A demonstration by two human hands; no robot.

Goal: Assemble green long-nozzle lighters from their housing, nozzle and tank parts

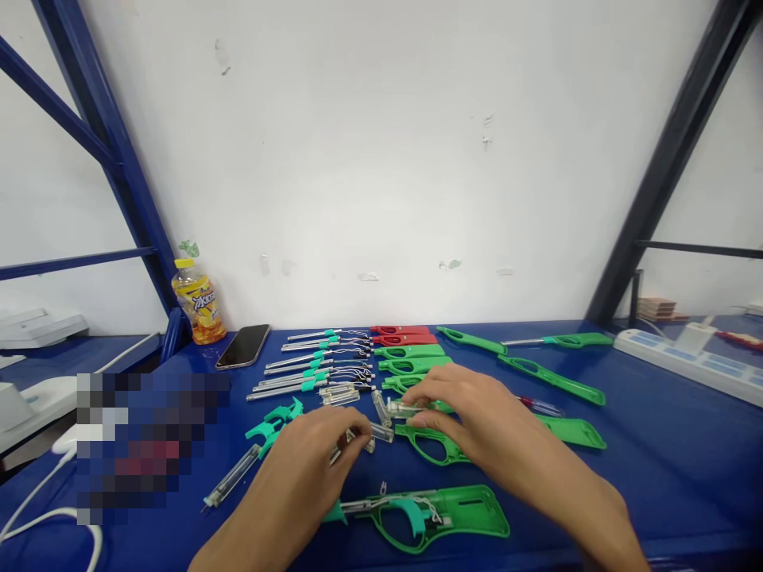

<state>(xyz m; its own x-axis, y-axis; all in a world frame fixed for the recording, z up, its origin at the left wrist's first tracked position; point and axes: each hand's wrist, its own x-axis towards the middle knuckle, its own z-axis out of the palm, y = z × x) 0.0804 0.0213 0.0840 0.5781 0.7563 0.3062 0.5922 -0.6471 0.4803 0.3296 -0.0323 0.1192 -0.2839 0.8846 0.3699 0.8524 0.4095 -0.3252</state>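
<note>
My right hand (470, 409) pinches a small clear plastic lighter fuel tank (400, 410) with a whitish end. Close by, my left hand (319, 453) is closed, thumb and finger together, near more clear tanks (381, 432); what it holds, if anything, is hidden. Below my hands lies an open green lighter half-shell (477, 512) with a metal tube, white wires and a teal trigger (411, 512) set in it. Another green half-shell (432, 449) lies partly under my right hand. Teal triggers (274, 421) and a long clear tube-like piece (232, 477) sit left of my left hand.
Several metal tubes with wires (298, 373) lie in a row behind, beside red shells (405, 338) and green shells (411, 352). A phone (244, 346) and a drink bottle (199, 303) stand back left. A white power strip (685, 365) is at right; a wall closes the back.
</note>
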